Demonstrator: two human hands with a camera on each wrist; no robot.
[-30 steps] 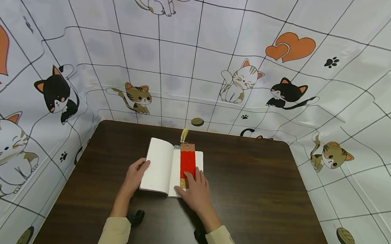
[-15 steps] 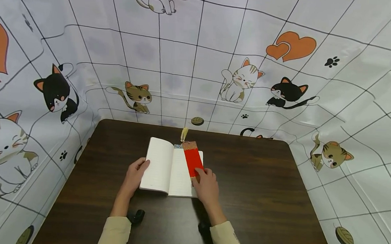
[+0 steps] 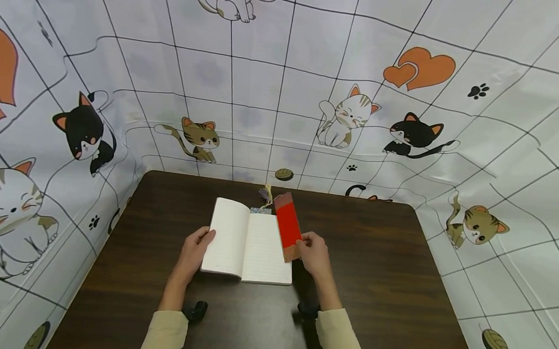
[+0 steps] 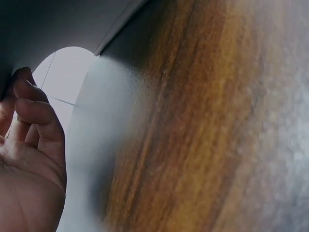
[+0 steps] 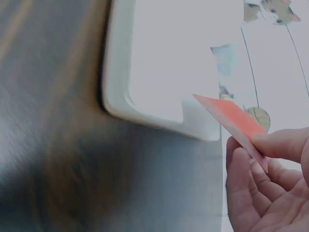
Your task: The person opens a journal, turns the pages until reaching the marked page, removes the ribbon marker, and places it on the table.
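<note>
An open notebook [image 3: 268,247] with lined right page lies on the dark table in the head view. My left hand [image 3: 196,249] grips the outer edge of its raised left side, thumb on the white page. In the left wrist view, curled fingers of that hand [image 4: 36,145] reach up to the dark underside of the cover. My right hand [image 3: 315,253] pinches a red bookmark [image 3: 288,225] with brownish ends near its lower right edge, tilted over the page's right border. The right wrist view shows the bookmark [image 5: 236,118] between thumb and fingers, raised off the page.
A bluish-grey patterned strip [image 3: 260,211] sticks out past the notebook's top edge. A yellow tassel [image 3: 268,194] and a greyish one lie just beyond it. The wooden table [image 3: 374,264] ends at a cat-print curtain [image 3: 256,78] at the back and sides.
My right hand has picked the bookmark up from the right page and carried it rightward, tilting it. The lined page is now uncovered. My left hand stays in place.
</note>
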